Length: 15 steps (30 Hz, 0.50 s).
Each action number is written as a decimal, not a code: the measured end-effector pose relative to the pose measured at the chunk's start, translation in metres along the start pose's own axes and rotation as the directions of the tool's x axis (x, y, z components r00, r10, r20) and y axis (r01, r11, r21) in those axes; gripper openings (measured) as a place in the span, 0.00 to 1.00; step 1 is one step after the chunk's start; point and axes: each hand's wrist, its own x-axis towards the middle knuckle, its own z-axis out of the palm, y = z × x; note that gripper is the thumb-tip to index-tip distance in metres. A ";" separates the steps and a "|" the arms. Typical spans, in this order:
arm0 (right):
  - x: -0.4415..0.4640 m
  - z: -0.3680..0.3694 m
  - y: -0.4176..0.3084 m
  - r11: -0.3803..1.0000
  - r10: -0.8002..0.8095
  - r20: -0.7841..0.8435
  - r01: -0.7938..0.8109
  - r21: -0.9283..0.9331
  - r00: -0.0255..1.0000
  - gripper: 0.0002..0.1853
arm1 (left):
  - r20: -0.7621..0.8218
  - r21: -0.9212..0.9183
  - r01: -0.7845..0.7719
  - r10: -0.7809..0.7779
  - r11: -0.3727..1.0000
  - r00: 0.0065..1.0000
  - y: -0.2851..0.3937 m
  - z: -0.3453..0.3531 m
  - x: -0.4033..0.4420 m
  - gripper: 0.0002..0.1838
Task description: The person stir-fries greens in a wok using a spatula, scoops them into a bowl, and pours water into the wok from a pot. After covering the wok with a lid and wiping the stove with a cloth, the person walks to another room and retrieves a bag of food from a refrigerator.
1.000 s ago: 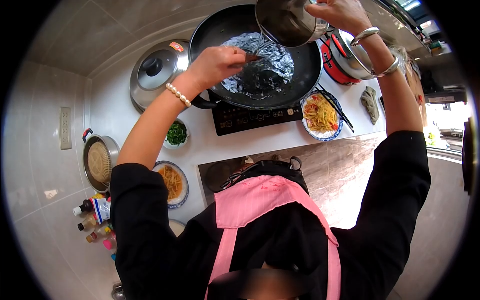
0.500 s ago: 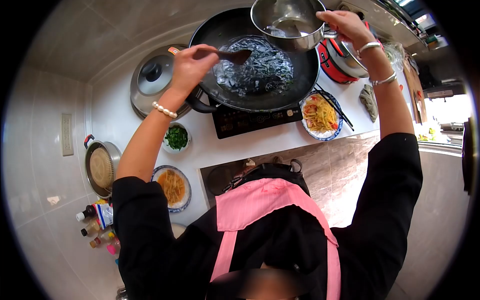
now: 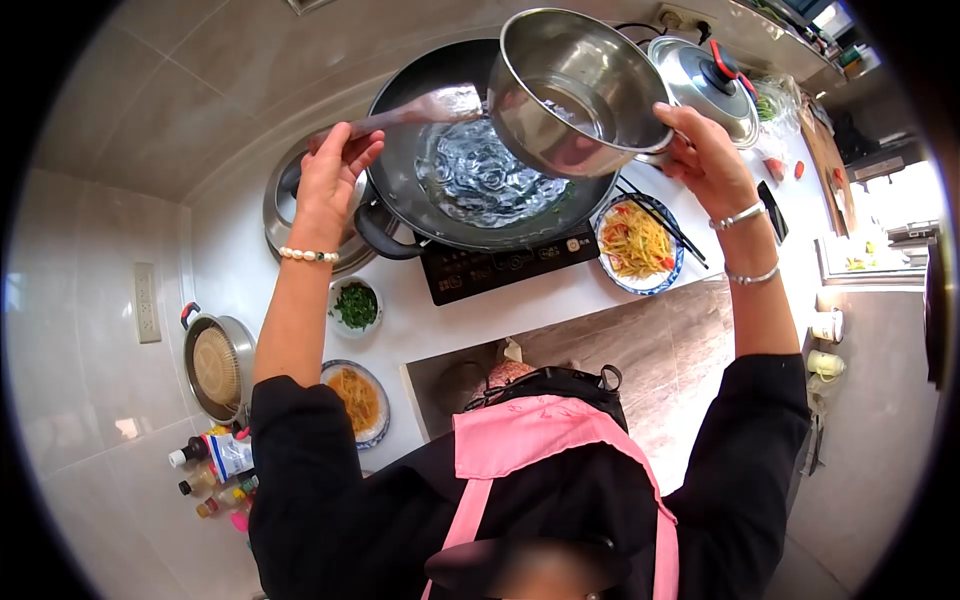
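Drawn back now, our left hand (image 3: 336, 175) curls loosely around the spatula (image 3: 440, 105); our right hand (image 3: 708, 152) grips the pot (image 3: 570, 95) by its handle (image 3: 655, 157), likely steadying it over the wok (image 3: 397, 180) between them.

Steel pot (image 3: 575, 100), mouth up, above black wok (image 3: 400, 180); clear water (image 3: 485, 178) rippling in wok; brownish spatula (image 3: 412, 112) over rim.

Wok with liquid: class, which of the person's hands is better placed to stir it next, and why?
Probably the left hand: it holds the spatula, whose blade is over the wok. The right hand grips the steel pot, so it seems less free to stir.
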 end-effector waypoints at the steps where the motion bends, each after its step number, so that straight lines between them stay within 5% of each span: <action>1: -0.012 -0.002 -0.003 1.000 0.001 -0.030 -0.001 0.005 1.000 0.12 | -0.004 -0.015 -0.005 0.005 1.000 1.000 0.001 0.001 -0.002 0.08; 2: -0.022 -0.007 -0.003 1.000 -0.012 -0.018 0.013 0.006 1.000 0.12 | -0.005 -0.029 -0.010 0.010 1.000 1.000 0.003 0.004 -0.006 0.08; 4: -0.043 -0.024 -0.001 0.999 -0.042 -0.009 0.042 0.015 0.999 0.12 | 0.011 0.246 -0.185 0.188 0.951 0.982 0.002 0.012 -0.016 0.09; 6: -0.065 -0.042 0.003 0.999 -0.050 -0.044 0.050 0.005 0.998 0.12 | 0.168 0.525 -0.458 0.441 0.717 0.882 -0.016 0.015 -0.021 0.08; 8: -0.096 -0.058 0.005 0.999 -0.050 -0.101 0.050 -0.002 0.994 0.12 | 0.268 0.556 -0.446 0.357 0.701 0.895 -0.035 0.024 -0.034 0.08; 10: -0.125 -0.079 0.010 1.000 -0.016 -0.114 0.018 0.018 0.993 0.11 | 0.670 0.713 -0.691 0.406 -0.118 0.622 -0.046 0.037 -0.053 0.05; 11: -0.143 -0.090 0.012 0.999 -0.039 -0.129 0.040 0.003 0.991 0.11 | 0.658 0.712 -0.702 0.347 0.003 0.669 -0.052 0.044 -0.059 0.06; 13: -0.171 -0.110 0.023 0.998 -0.057 -0.148 0.062 0.030 0.987 0.11 | 0.824 0.551 -0.826 0.237 -0.123 0.515 -0.067 0.042 -0.057 0.05; 15: -0.200 -0.130 0.029 0.994 -0.058 -0.171 0.073 0.081 0.984 0.11 | 0.868 0.497 -0.868 0.012 -0.008 0.497 -0.059 0.060 -0.069 0.08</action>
